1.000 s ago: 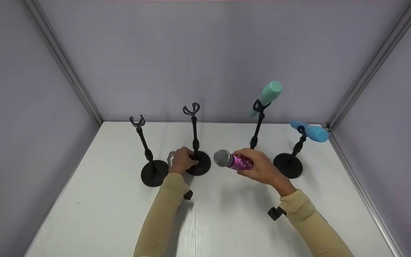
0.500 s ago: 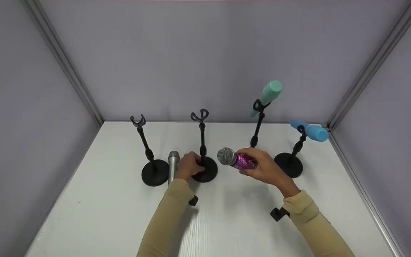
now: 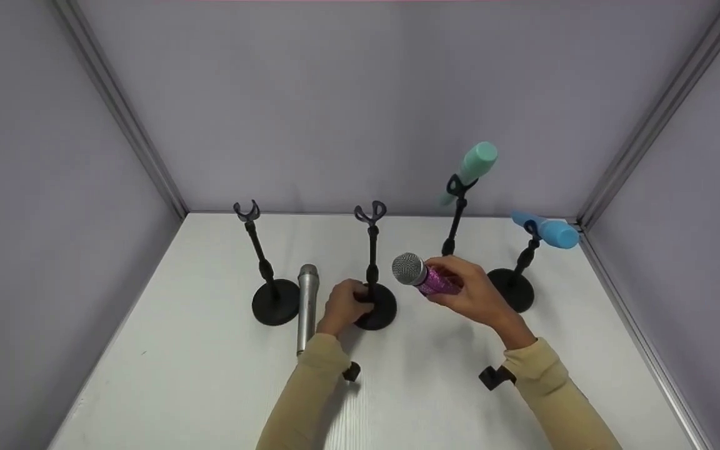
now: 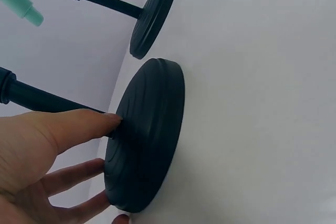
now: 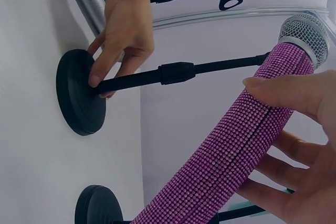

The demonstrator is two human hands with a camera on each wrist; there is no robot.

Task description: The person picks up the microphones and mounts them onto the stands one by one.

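Observation:
My left hand (image 3: 346,305) grips a black microphone stand (image 3: 372,256) low down, where its pole meets the round base (image 4: 152,129). In the left wrist view the thumb lies on top of the base and fingers reach its edge. The clip on top of this stand holds nothing. My right hand (image 3: 475,297) holds a microphone (image 5: 226,145) covered in pink-purple rhinestones, with a silver mesh head (image 3: 409,269), raised and tilted to the right of that stand. Just left of my left hand, a silver microphone (image 3: 307,306) lies on the white table (image 3: 210,387).
Another black stand (image 3: 275,303) with a bare clip is at the left. Toward the right, one stand (image 3: 455,225) carries a mint-green microphone (image 3: 479,161), and a shorter stand (image 3: 511,290) bears a blue one (image 3: 557,233). Grey walls (image 3: 360,106) enclose the table.
My left hand has slid the stand to the right and nearer, uncovering the silver microphone. The right hand has shifted slightly right with the rhinestone microphone.

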